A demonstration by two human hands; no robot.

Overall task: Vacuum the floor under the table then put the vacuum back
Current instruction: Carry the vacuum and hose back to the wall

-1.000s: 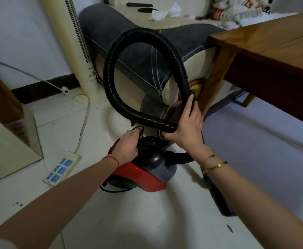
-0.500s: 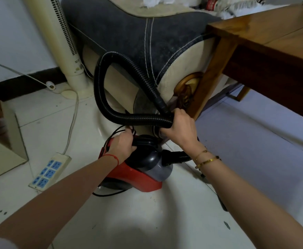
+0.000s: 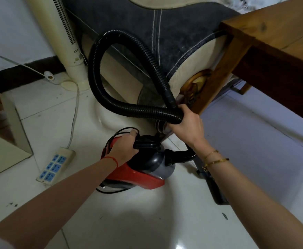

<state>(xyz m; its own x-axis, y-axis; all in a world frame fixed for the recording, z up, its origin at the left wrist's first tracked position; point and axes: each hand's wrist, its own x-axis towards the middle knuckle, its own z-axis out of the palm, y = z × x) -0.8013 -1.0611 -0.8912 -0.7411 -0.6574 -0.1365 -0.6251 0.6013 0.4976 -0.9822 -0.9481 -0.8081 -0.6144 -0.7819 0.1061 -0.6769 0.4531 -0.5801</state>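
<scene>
A small red and dark grey canister vacuum (image 3: 147, 175) sits on the white tile floor in front of a sofa. My left hand (image 3: 123, 149) grips its black top handle. Its black ribbed hose (image 3: 100, 56) rises in a big loop against the sofa and crosses over itself. My right hand (image 3: 186, 124) is closed around the hose where the two parts cross. The black floor nozzle (image 3: 217, 193) lies on the floor beneath my right forearm, partly hidden. The wooden table (image 3: 273, 38) stands at the upper right, its leg just behind my right hand.
A grey and cream sofa (image 3: 174, 38) fills the back. A cream tower fan (image 3: 64, 42) stands at its left, with a white cable running to a power strip (image 3: 55, 165) on the floor. A wooden cabinet (image 3: 1, 137) is at the left edge. A pale purple mat (image 3: 255, 144) lies under the table.
My right hand slid down the hose and gathered the loop where it crosses. The loop dropped lower and tightened. My left hand stayed on the vacuum handle; the view moved closer.
</scene>
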